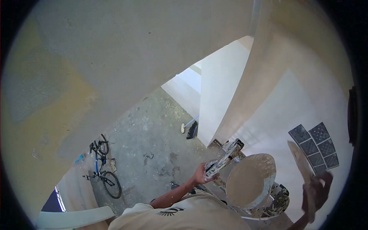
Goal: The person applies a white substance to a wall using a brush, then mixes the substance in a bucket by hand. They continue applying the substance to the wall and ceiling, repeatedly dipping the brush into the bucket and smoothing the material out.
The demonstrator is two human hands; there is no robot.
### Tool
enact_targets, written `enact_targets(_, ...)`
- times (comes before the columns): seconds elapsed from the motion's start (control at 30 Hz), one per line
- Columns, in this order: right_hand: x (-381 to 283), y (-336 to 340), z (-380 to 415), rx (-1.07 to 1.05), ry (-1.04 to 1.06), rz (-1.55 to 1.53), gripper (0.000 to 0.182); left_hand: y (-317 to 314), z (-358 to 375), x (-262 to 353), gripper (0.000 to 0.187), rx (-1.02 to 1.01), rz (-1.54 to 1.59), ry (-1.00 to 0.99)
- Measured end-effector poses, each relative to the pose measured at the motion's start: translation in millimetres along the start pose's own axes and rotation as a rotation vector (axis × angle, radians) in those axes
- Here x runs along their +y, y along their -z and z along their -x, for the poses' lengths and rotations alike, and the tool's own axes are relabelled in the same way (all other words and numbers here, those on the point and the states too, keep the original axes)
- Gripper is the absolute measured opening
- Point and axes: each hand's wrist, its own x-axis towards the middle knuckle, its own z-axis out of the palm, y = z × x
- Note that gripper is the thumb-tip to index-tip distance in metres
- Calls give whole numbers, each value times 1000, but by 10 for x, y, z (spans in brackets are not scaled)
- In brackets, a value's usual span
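Observation:
My left hand point(201, 174) is closed around the end of a paint-splattered rail point(227, 158), which looks like part of a ladder. Right of it, a round bucket point(251, 180) of beige putty stands on a splattered platform, its rim smeared white. Out at the far right, my right hand point(318, 191) grips a long, flat, putty-coated scraper point(301, 159). The blade points up, close to the white wall, and overlaps the edge of the dark patterned vent blocks point(315, 147) in view. The exact shape of the scraper's handle is hidden by my fingers.
A large sloping surface point(126, 46) with grey and yellow patches fills the upper left. Far below, a blue bicycle point(101, 168) lies on the stained concrete floor point(145, 138). A broom point(192, 130) is by the wall's foot. A pale curved ledge point(76, 217) is at lower left.

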Motion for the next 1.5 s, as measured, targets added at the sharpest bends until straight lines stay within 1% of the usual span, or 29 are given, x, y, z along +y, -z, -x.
enact_targets(0.03,43,105,102,-195,46,215,27,2,15,9,48,-10,11,10)
enact_targets(0.17,407,19,-48,-156,93,156,28,-15,20,-17,46,23,84,-5)
enact_targets(0.23,553,-33,-145,-143,122,116,29,17,7,-105,45,-27,7,-56)
enact_targets(0.27,614,-86,-171,-141,128,88,30,-3,11,39,47,-5,35,11)
enact_targets(0.3,661,-154,-169,-138,125,57,30,-8,19,40,47,18,34,26)
enact_targets(0.37,725,-309,-131,-116,104,-8,31,0,3,27,49,4,36,-18)
enact_targets(0.4,746,-383,-98,-98,87,-37,32,12,6,8,52,-27,102,-14)
enact_targets(0.53,845,-612,73,-17,6,-142,34,3,-27,90,53,-19,43,19)
enact_targets(0.6,876,-723,184,18,-43,-195,35,-4,-11,94,52,-34,91,-13)
enact_targets(0.63,886,-767,257,31,-69,-221,36,-12,17,97,52,-32,81,2)
enact_targets(0.7,904,-835,399,73,-120,-252,37,-23,-1,100,47,7,-20,-34)
enact_targets(0.83,846,-825,627,170,-200,-295,39,-7,-5,23,42,-43,37,-64)
enact_targets(1.0,705,-847,790,310,-252,-361,42,-13,19,48,37,-22,30,8)
enact_targets(1.03,668,-879,783,340,-251,-383,43,-34,33,72,37,-13,23,-9)
enact_targets(1.1,579,-1017,671,413,-229,-455,44,-115,109,88,35,99,126,-23)
enact_targets(1.13,526,-1103,587,460,-211,-496,45,-28,174,-262,37,45,354,1)
enact_targets(1.17,472,-1191,479,513,-189,-538,45,-72,107,-103,46,88,88,-138)
enact_targets(1.23,338,-1270,302,590,-147,-616,47,-60,71,-94,49,-14,267,-25)
enact_targets(1.27,281,-1290,229,619,-128,-650,47,-49,49,-103,49,1,260,-59)
enact_targets(1.33,178,-1316,179,656,-113,-708,49,-9,49,-186,51,-32,73,-12)
enact_targets(1.37,128,-1321,206,668,-122,-729,49,26,49,-234,51,-24,76,-14)
enact_targets(1.43,62,-1256,399,675,-172,-731,50,24,101,-337,51,20,-33,-130)
enact_targets(1.47,67,-1198,543,676,-209,-713,51,0,133,-143,52,64,-119,5)
enact_targets(1.5,74,-1147,676,685,-244,-694,52,28,94,-229,49,49,-225,63)
